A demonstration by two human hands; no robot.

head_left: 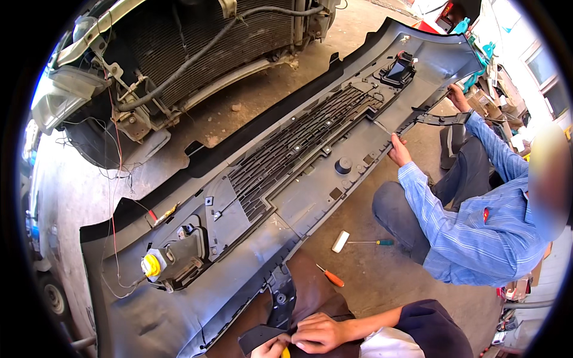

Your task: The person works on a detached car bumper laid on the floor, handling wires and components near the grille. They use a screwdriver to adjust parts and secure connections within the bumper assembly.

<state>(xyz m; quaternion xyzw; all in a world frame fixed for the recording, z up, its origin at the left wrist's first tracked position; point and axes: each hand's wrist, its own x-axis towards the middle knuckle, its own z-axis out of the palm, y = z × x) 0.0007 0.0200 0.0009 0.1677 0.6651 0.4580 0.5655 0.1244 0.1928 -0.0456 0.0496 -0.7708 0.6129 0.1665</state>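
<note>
A large grey car bumper lies inner side up (322, 191), slanting from lower left to upper right. A black plastic bracket (282, 301) sticks out from its near edge over my lap. At the bracket's lower end my left hand (271, 346) is closed, partly cut off by the picture's edge. My right hand (319, 332) meets it there, fingers bent and pressed together; what lies between the fingers is hidden. Just under the hands a bit of a yellow object (286, 353) shows. Further along, a co-worker's two hands (401, 150) grip the bumper's near edge.
A crouching co-worker in a blue shirt (471, 232) is at the right. A white-headed hammer (341, 241) and an orange-handled screwdriver (332, 277) lie on the floor. Beyond the bumper stands a car's exposed front (203, 48). Thin wires (113, 209) hang down to a yellow-capped lamp (151, 265).
</note>
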